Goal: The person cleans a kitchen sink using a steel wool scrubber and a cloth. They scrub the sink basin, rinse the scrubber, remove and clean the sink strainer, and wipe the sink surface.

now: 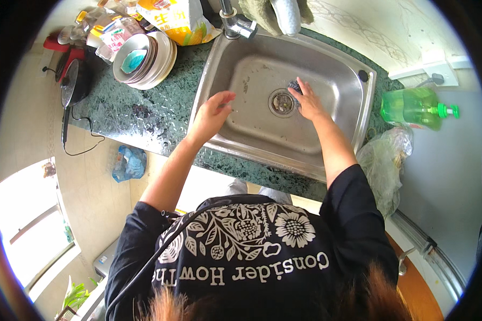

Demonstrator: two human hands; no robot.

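Note:
My right hand (pixel 310 103) reaches down into the stainless steel sink (pixel 257 138), just right of the drain strainer (pixel 283 103). A dark scouring pad (pixel 294 86), probably steel wool, sits under its thumb and fingers and is partly hidden by them. Dark debris lies in the strainer. Above the sink's left rim hangs my left hand (pixel 213 115), fingers loosely bent and apart, with nothing in it. A few dark specks dot the basin's floor left of the drain.
A chrome faucet (pixel 237 26) rises at the sink's back edge. Stacked plates and bowls (pixel 162 60), a yellow-white bag (pixel 176 20) and a black pan (pixel 75 82) stand left. A green pump bottle (pixel 411 107) and clear plastic bag (pixel 385 164) lie right. The green stone counter (pixel 172 108) is wet.

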